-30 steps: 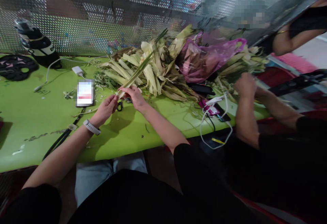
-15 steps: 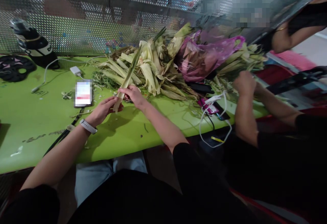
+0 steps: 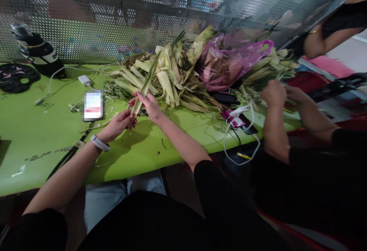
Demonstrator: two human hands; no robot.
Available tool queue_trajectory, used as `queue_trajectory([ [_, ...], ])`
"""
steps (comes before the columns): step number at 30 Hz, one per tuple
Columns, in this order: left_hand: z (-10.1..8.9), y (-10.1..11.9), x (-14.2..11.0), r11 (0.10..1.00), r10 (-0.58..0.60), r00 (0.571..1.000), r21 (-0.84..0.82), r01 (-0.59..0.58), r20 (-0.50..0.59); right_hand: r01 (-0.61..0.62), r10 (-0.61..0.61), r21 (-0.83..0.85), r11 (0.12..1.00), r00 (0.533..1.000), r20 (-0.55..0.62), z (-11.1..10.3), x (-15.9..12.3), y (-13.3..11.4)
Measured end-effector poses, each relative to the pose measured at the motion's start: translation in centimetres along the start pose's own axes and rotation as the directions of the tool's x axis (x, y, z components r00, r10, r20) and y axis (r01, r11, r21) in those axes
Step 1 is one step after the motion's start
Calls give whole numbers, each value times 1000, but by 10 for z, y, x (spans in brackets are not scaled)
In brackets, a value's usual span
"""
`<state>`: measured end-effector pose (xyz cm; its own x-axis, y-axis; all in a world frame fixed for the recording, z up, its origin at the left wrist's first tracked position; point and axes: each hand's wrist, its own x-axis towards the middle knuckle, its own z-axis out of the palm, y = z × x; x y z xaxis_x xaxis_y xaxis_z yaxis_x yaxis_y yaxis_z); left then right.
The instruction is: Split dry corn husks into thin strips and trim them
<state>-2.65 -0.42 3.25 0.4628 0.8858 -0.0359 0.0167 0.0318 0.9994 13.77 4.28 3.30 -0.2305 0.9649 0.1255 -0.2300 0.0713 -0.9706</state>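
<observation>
A long, pale green strip of corn husk [image 3: 147, 83] slants up and away between my two hands above the green table [image 3: 120, 159]. My left hand [image 3: 120, 123], below a white wristband, pinches the strip's near end. Slightly higher up, my right hand [image 3: 149, 106] is closed around the same strip, thumb on top. Just beyond them lies a big heap of corn husks [image 3: 168, 79], some pale and some dried brown. Several scraps and thin green shreds lie by its left edge.
A phone [image 3: 93, 104] with a lit screen and a white adapter [image 3: 84, 80] lie left of the heap. A dark bottle [image 3: 41, 52] stands at the back left. Right are a pink plastic bag [image 3: 220, 65], cables, and a co-worker's hands [image 3: 275, 93] beside more husks.
My right hand has slid a little up along the husk strip, and the strip's near end has risen slightly. My left hand stays near that lower end. The co-worker's hands have shifted slightly.
</observation>
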Motion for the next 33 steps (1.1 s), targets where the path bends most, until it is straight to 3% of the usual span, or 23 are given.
queue_trajectory([
  [5,-2,2,1,999,14,1000,42,-14,9,28,-28,21,999,999,-15,-5,2,-3],
  [10,-14,6,1,996,-4,1000,85,1,29,44,-39,31,999,988,-153,-21,11,-13],
  [15,-38,9,5,1000,11,982,13,-9,-189,-24,8,-58,998,966,-258,-36,16,-20],
  [19,-52,10,7,999,28,957,-28,-38,-289,-15,-1,-44,999,944,-331,-47,20,-24],
  [25,-66,17,6,997,79,933,42,-69,-352,-36,-30,-135,990,891,-453,-87,35,-24],
  [28,-73,19,5,995,79,932,79,-55,-353,-18,-207,-371,928,805,-556,-104,37,-30],
  [30,-75,20,4,995,71,941,92,-43,-332,60,-381,-548,834,781,-495,-103,31,-37],
  [32,-74,21,3,993,65,958,116,-33,-280,162,-426,-648,744,863,-273,-91,21,-44],
  [33,-73,21,3,990,66,967,138,-32,-245,200,-368,-662,722,922,-122,-82,15,-46],
])
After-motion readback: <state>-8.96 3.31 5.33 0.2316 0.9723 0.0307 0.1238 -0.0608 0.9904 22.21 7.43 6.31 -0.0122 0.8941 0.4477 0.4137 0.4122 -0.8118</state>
